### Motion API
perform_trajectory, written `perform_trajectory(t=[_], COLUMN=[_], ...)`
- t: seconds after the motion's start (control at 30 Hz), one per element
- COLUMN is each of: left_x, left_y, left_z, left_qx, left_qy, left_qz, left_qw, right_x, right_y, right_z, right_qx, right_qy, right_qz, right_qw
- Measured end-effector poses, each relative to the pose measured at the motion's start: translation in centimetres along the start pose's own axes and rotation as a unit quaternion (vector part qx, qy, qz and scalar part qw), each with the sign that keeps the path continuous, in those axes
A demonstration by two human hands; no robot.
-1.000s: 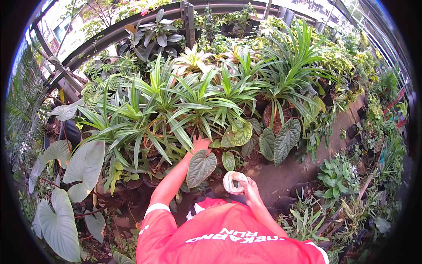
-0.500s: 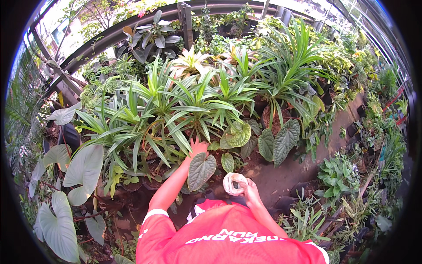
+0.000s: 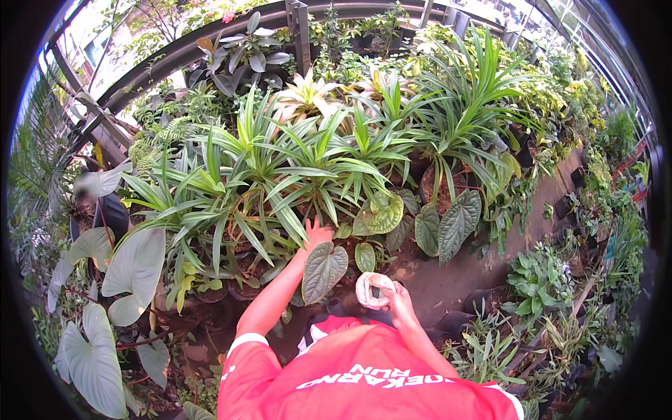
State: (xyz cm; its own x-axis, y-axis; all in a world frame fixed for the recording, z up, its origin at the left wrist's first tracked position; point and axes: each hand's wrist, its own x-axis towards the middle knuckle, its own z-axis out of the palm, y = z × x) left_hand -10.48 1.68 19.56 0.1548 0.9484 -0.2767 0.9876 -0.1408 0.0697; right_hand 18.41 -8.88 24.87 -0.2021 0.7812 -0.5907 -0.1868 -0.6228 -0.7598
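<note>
My left hand (image 3: 318, 234) reaches in at the foot of the strappy-leaved green plants (image 3: 318, 171), fingers apart, nothing visible in them. Leaves hide part of what the fingertips touch. Just below that hand hangs a dark, veined heart-shaped leaf (image 3: 324, 273), overlapping my wrist. A whitish, open-topped container (image 3: 365, 299) with a thick, uneven rim is gripped at its right side by my right hand (image 3: 400, 306). It is held in front of my body; what lies inside cannot be made out.
Large broad leaves (image 3: 133, 269) crowd the left side. More textured dark leaves (image 3: 458, 225) droop right of my left hand. A brown soil path (image 3: 448, 287) runs toward the upper right, with low potted plants (image 3: 539, 283) along its right side. A metal rail (image 3: 189, 52) curves behind the plants.
The view has shifted very slightly. My left hand stays among the leaves and my right hand keeps hold of the container.
</note>
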Motion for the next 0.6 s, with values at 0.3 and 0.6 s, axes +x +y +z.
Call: perform_trajectory(t=[0.3, 0.6], left_x=[0.3, 0.0], left_y=[-0.2, -0.2], left_z=[1.4, 0.6], left_qx=[-0.024, -0.016], left_qy=[0.108, 0.072], left_qz=[0.021, 0.045], left_qw=[0.994, 0.996], right_x=[0.3, 0.1], right_y=[0.1, -0.1], right_z=[0.1, 0.3], right_qx=[-0.001, -0.012], right_qy=[-0.005, -0.010], right_qz=[-0.002, 0.002], right_qw=[1.000, 1.000])
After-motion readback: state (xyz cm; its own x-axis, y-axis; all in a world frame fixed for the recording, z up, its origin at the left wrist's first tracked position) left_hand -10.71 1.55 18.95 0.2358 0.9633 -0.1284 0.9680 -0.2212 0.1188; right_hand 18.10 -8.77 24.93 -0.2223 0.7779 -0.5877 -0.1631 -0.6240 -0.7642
